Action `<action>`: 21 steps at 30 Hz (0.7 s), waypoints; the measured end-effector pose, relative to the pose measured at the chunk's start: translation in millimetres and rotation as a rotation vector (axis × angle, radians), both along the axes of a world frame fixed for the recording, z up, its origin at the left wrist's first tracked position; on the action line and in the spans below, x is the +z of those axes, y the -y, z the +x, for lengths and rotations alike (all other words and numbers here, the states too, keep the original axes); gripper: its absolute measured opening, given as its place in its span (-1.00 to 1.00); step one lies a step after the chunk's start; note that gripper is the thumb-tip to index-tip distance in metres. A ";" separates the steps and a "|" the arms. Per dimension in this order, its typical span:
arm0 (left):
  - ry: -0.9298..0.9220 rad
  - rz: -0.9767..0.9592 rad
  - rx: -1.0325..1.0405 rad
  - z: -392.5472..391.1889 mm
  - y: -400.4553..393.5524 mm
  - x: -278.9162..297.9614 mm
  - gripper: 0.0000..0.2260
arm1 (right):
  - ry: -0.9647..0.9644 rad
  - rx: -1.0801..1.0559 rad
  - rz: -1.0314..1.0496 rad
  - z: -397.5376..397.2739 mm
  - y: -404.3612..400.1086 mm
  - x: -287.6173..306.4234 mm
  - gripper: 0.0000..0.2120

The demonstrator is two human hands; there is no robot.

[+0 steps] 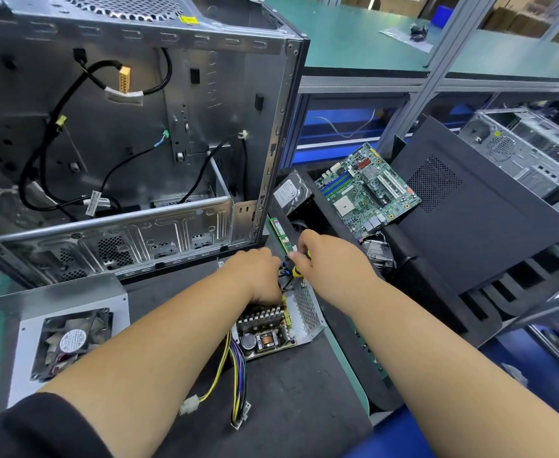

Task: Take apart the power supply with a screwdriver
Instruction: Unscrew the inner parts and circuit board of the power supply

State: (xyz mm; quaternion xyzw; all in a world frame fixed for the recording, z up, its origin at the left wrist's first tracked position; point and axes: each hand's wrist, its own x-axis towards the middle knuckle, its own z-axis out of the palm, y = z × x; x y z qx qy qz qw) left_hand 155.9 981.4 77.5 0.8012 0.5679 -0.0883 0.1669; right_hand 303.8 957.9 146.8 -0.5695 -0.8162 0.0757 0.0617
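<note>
While the left hand (260,276) grips one opened power supply (279,325), the right hand (324,259) pinches one yellow-and-black screwdriver (296,271); two cable bundles (238,368) trail out.

Pretty bright, even light from overhead, no hard shadows, just soft dark patches on the table (288,398) under the forearms. Up and left of the grip the metal computer case (132,127) picks up a dull sheen, no blown-out glare. Sharp around the grip itself. The wide lens bends things hard: shelf frame (436,57) far up-right leans, and the forearms balloon toward the bottom edge. Far background looks a bit soft.
</note>
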 end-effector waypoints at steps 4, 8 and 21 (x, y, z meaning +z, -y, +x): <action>-0.009 0.018 -0.024 -0.2 -1.3 -1.1 -0.55 | -0.083 0.037 -0.023 -2.1 0.1 2.2 -0.82; -0.015 0.015 -0.026 -0.4 -1.2 -1.8 -0.55 | -0.070 0.063 -0.030 -3.3 1.4 2.7 -0.83; -0.016 0.001 -0.021 -0.6 -2.4 -2.9 -0.55 | -0.047 0.042 -0.030 -3.1 1.0 4.5 -0.82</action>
